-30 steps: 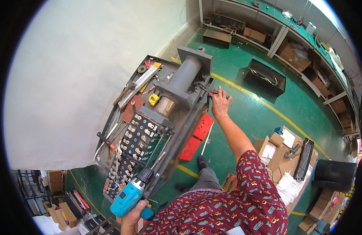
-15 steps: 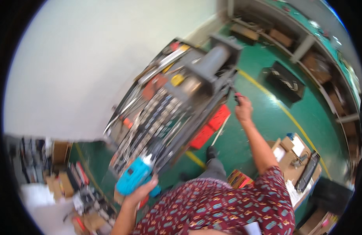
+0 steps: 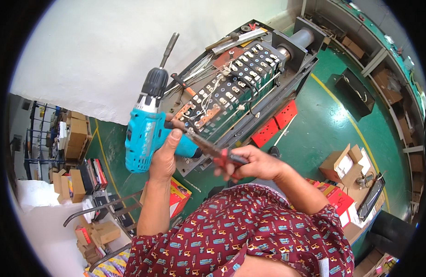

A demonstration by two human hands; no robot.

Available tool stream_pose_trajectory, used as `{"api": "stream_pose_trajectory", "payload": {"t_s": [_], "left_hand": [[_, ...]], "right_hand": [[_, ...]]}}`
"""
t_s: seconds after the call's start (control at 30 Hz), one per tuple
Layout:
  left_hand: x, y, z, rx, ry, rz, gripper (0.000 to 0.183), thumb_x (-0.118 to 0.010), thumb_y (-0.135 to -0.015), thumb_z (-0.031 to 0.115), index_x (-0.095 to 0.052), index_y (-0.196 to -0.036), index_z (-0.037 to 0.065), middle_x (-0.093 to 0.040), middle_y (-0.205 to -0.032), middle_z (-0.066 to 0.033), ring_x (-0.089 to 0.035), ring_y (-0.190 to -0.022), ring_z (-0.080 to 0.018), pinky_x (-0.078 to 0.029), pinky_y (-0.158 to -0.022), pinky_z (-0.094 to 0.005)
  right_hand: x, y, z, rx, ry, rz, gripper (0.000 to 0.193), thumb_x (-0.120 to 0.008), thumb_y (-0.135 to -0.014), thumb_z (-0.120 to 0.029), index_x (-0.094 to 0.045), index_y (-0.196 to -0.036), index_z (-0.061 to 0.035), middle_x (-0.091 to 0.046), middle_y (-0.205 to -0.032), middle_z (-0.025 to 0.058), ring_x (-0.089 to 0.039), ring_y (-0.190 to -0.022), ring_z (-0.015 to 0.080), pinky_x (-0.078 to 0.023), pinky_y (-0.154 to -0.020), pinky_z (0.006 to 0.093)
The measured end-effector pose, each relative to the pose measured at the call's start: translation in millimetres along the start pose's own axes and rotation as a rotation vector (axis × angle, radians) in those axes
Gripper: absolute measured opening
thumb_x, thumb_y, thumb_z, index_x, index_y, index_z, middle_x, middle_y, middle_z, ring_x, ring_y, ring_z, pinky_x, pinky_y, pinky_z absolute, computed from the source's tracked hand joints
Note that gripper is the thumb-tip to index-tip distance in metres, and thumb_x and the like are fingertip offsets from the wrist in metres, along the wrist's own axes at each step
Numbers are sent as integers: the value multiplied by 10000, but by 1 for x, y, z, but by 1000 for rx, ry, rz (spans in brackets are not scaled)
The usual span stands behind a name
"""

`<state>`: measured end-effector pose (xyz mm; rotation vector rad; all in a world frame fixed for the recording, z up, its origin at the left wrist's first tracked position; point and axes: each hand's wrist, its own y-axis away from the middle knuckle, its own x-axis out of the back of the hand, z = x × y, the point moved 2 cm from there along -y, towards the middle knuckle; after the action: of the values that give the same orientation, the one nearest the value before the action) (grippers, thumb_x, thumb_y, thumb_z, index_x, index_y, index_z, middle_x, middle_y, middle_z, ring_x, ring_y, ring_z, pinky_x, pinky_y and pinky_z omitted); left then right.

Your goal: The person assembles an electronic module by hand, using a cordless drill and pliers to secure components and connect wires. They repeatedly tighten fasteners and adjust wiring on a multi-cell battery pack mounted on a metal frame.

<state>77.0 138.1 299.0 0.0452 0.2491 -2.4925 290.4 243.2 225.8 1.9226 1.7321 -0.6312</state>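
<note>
My left hand is wrapped round the grip of a teal cordless drill, which is raised with its black chuck and long metal bit pointing up. My right hand holds pliers with red and black handles. Their metal jaws point left and reach my left hand's fingertips; whether the two touch I cannot tell, as the pliers are slightly blurred. Behind both hands, on a grey metal workbench, stands a block of battery cells with metal terminals, white wires and copper-coloured strips on top.
An orange-handled hammer and metal rods lie left of the cells. A grey clamp-like steel fixture stands at the bench's far end. Red perforated panels sit beside the bench. A black bin and an open cardboard box are to the right.
My right hand has come in from the bench's far right side, bringing the pliers to my left hand. The drill has risen and turned from lying toward the bench to pointing up.
</note>
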Motion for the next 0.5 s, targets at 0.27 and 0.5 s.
{"api": "stream_pose_trajectory", "payload": {"t_s": [0.27,0.5], "left_hand": [[86,56,17,14,48,-55,443,-768,-907,105,-576,-1299,23,-673,-1076,-70,-663,-1014,-170,-542,-911,-332],[93,73,18,64,11,-91,459,-785,-892,122,-580,-1292,27,-661,-1099,-64,-662,-1001,-169,-545,-882,-334]], "right_hand": [[-94,-21,58,4,69,19,272,-541,-823,69,-632,-1076,27,-648,-884,69,-654,-1106,244,-508,-847,324],[-106,-14,76,-36,27,58,216,-553,-819,68,-644,-1006,12,-670,-960,70,-656,-1123,240,-518,-804,320]]}}
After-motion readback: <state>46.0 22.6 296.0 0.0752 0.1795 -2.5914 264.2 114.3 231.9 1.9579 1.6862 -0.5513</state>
